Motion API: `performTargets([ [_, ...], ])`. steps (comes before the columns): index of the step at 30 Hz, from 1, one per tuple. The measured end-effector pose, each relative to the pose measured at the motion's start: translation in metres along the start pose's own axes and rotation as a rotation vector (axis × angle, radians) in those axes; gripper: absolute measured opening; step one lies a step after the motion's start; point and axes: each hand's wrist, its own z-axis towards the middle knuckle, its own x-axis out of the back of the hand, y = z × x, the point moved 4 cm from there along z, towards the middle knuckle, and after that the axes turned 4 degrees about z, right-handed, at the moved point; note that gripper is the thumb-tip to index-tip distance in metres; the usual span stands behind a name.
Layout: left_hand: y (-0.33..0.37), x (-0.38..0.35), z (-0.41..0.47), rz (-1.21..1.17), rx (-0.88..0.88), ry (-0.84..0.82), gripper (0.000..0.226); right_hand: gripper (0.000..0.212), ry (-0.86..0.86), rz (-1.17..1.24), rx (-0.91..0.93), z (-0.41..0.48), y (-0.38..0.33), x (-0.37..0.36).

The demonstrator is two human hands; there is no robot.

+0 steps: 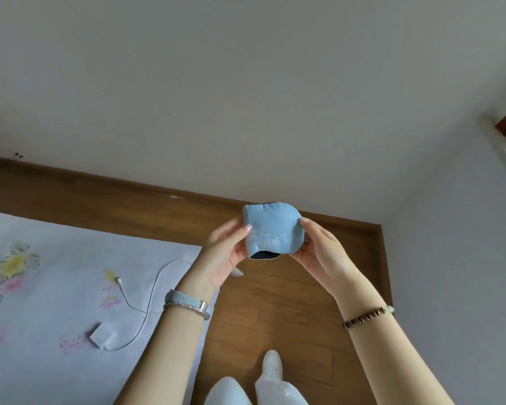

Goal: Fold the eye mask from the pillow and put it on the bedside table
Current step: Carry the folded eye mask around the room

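Note:
A light blue eye mask with white printed characters is doubled over in the air above the wooden floor, its dark inner side showing at the lower edge. My left hand pinches its left side with thumb on the front. My right hand grips its right edge. No pillow and no bedside table are in view.
A bed with a white floral sheet fills the lower left; a white charger with its cable lies on it. Brown wooden floor runs to the wall and corner. My legs and one white-socked foot stand below.

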Motion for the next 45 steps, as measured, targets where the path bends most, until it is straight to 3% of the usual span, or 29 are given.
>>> performTargets([
  [11,0.049,0.023,0.096,-0.156,-0.083,0.093,0.043,0.035,-0.071,-0.011,-0.073,0.119,-0.044,-0.029],
  [22,0.140,0.105,0.200,-0.219,-0.195,0.131,0.035,0.027,-0.134,0.011,-0.147,0.270,-0.074,-0.128],
  [33,0.223,0.188,0.263,-0.237,-0.238,0.287,0.041,0.025,-0.282,-0.078,-0.164,0.383,-0.101,-0.232],
  [45,0.264,0.275,0.327,-0.348,-0.329,0.529,0.044,0.026,-0.487,-0.262,-0.279,0.512,-0.104,-0.339],
])
